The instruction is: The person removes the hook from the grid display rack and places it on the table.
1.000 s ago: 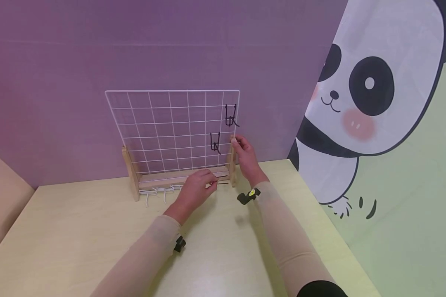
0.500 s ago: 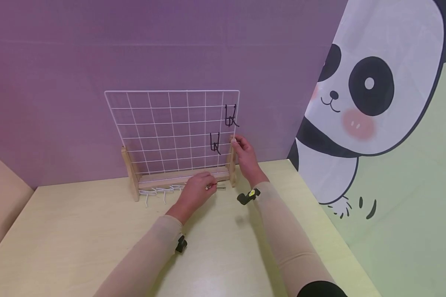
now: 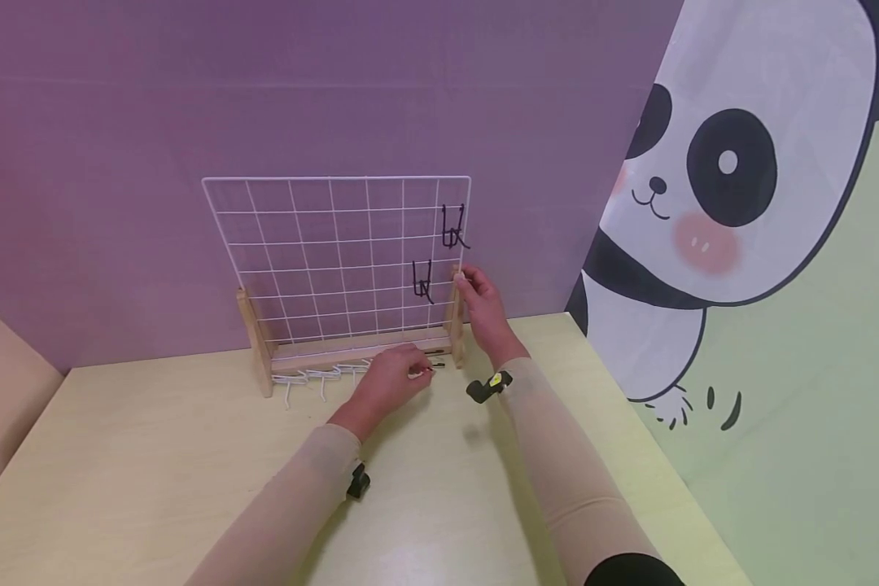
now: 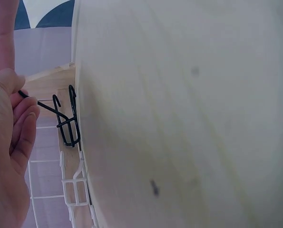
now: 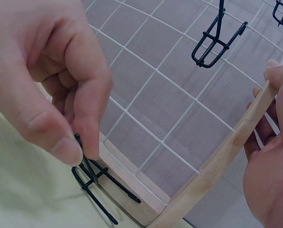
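A black wire hook [image 5: 91, 183] is pinched by the tip of its prong between my left thumb and index finger. Its two-legged frame points toward the right end of the stand's base, and my left hand [image 3: 391, 378] is low in front of that base. My right hand [image 3: 486, 313] holds the top of the right wooden upright [image 5: 227, 152], thumb in front and fingers behind. Between the uprights stands a white wire grid panel [image 3: 337, 177]. Two more black hooks hang on its right side, one lower [image 3: 422, 286] and one higher [image 3: 452, 233].
Several white wire hooks [image 3: 322, 374] lie along the front of the wooden base [image 3: 315, 354], left of my left hand. A purple wall [image 3: 154, 138] rises behind the pale table [image 3: 154, 472]. A panda picture [image 3: 725, 244] covers the wall at right.
My left hand dipped slightly and came back up a little, and the hook in its fingers turned. The right hand has stayed on the upright.
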`<state>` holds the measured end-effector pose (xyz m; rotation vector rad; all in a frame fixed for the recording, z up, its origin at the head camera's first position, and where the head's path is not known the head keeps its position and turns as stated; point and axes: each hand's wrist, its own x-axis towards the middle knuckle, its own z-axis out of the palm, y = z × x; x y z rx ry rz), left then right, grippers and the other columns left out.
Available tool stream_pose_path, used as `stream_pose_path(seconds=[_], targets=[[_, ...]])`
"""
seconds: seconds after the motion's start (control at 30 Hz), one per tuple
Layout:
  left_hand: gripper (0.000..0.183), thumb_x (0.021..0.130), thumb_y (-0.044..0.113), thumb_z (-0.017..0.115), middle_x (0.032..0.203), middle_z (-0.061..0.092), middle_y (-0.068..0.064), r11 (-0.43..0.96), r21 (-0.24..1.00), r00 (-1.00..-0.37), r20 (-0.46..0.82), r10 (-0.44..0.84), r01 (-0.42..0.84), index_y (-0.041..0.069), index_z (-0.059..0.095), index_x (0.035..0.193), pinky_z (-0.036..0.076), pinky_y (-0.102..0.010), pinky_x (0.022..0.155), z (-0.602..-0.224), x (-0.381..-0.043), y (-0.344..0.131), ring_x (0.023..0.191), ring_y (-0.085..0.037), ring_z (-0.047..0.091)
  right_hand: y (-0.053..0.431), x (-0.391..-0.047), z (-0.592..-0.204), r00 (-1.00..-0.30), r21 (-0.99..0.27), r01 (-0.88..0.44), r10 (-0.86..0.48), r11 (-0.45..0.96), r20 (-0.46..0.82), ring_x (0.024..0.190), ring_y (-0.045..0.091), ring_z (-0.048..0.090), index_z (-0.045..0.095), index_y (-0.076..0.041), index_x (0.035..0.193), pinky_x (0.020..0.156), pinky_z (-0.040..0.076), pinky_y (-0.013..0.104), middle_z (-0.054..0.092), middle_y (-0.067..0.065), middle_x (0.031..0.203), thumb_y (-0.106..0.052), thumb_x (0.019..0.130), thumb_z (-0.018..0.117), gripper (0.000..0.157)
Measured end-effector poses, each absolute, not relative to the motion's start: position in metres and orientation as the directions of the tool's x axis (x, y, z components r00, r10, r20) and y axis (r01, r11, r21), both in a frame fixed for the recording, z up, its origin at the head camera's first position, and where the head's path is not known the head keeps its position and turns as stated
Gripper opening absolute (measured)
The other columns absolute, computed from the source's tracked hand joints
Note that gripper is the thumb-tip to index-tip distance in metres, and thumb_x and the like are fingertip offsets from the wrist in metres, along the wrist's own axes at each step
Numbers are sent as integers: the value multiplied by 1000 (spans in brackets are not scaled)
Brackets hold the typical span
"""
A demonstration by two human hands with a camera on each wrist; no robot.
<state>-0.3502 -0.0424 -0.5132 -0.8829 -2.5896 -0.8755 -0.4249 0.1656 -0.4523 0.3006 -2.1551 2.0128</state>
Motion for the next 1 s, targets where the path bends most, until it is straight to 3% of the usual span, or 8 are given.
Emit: stream_pose_path(seconds=[0.33, 1.0], targets=[[9, 99, 23, 83, 98, 73, 1, 632, 536, -828, 331, 453, 560, 14, 82, 102, 62, -42, 87, -517, -351, -40, 92, -22, 70, 165, -423, -452, -967, -966, -253, -23, 59, 252, 151, 29, 49, 60, -14, 151, 130, 34, 57, 61, 9, 154, -39, 117, 58, 43], [30, 96, 20, 88, 107, 77, -8, 639, 555, -836, 227, 499, 532, 1, 81, 118, 62, -44, 95, -516, -350, -35, 100, -27, 71, 166, -425, -451, -966, -965, -259, -26, 48, 258, 149, 29, 51, 60, -12, 150, 130, 34, 57, 62, 10, 152, -35, 117, 57, 40]])
